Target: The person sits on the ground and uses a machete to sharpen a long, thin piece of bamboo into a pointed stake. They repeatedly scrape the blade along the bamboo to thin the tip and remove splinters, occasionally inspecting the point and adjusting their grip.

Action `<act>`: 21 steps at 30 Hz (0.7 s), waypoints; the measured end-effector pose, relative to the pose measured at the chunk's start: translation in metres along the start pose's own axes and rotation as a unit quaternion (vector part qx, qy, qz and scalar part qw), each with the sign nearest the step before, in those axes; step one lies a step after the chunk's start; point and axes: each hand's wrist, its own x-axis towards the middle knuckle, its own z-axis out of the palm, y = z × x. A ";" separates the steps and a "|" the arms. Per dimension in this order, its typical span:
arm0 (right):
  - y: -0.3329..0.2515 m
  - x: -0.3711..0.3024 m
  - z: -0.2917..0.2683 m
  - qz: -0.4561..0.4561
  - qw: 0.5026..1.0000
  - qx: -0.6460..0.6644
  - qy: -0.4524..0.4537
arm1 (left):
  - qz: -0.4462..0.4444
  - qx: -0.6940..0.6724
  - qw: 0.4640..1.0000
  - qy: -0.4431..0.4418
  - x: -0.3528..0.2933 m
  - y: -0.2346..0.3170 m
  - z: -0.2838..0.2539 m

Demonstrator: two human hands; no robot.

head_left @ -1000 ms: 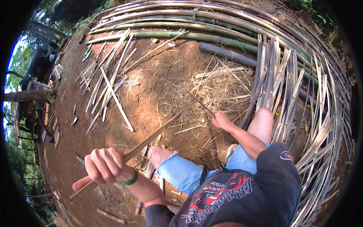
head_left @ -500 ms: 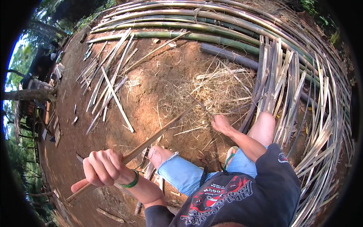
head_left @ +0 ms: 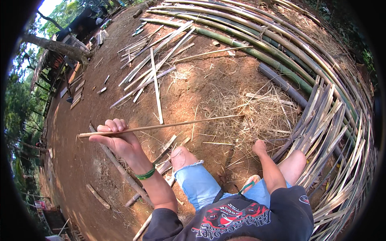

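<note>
My left hand [head_left: 120, 138] is closed on a long, thin bamboo strip [head_left: 173, 125] near its left end, thumb below and fingers over the top. The strip runs nearly level to the right, its far tip over a heap of shavings. My right hand [head_left: 259, 147] forms a fist beside my right knee, around what looks like a slim dark knife [head_left: 250, 127]. Its handle is hidden in the fist, and the narrow blade points up toward the strip's tip. Whether blade and strip touch, I cannot tell.
Pale curly shavings [head_left: 265, 110] cover the ground ahead. Split bamboo strips [head_left: 155, 64] lie at the far left, more split lengths [head_left: 317, 116] at the right. Whole bamboo poles [head_left: 241, 38] stretch across the back. A thin pole [head_left: 120, 168] lies beside my left forearm.
My left hand has risen and turned palm-up, swinging the strip from a steep slant to nearly level. The knife points more steeply upward. The whole view has rotated and shifted.
</note>
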 end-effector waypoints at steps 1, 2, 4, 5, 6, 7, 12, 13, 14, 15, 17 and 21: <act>-0.001 0.000 0.000 0.001 1.000 -0.004 0.001 | 0.018 0.067 0.992 0.101 0.005 0.000 -0.020; 0.005 0.000 -0.001 0.001 1.000 -0.006 -0.001 | -0.035 0.090 0.984 0.152 0.004 0.001 -0.044; 0.008 0.003 -0.003 -0.004 1.000 -0.008 -0.008 | -0.057 0.122 0.962 0.238 0.002 0.005 -0.100; 0.005 0.001 -0.007 0.003 1.000 -0.009 -0.010 | -0.077 0.110 0.949 0.286 -0.003 0.010 -0.124; -0.001 -0.004 -0.011 0.006 1.000 -0.011 -0.015 | -0.061 0.102 0.935 0.333 -0.009 0.019 -0.157; -0.004 -0.007 -0.015 0.014 1.000 -0.012 -0.018 | -0.049 0.090 0.920 0.378 -0.017 0.026 -0.192; -0.002 -0.005 -0.022 0.026 0.999 -0.034 -0.025 | 0.048 0.046 0.920 0.387 -0.041 0.047 -0.268; 0.002 -0.004 -0.020 0.028 0.999 -0.034 -0.023 | 0.056 0.032 0.917 0.394 -0.037 0.041 -0.271; 0.003 -0.002 -0.017 0.026 0.999 -0.034 -0.022 | 0.068 0.059 0.919 0.383 -0.032 0.036 -0.273; 0.002 0.000 -0.013 0.021 0.999 -0.032 -0.021 | 0.082 0.084 0.921 0.372 -0.023 0.031 -0.274; 0.006 0.002 -0.004 0.012 1.000 -0.021 0.001 | 0.097 0.060 0.901 0.418 0.014 0.010 -0.269; 0.006 0.004 -0.008 0.031 0.999 -0.032 0.003 | 0.101 0.016 0.882 0.459 0.109 -0.060 -0.205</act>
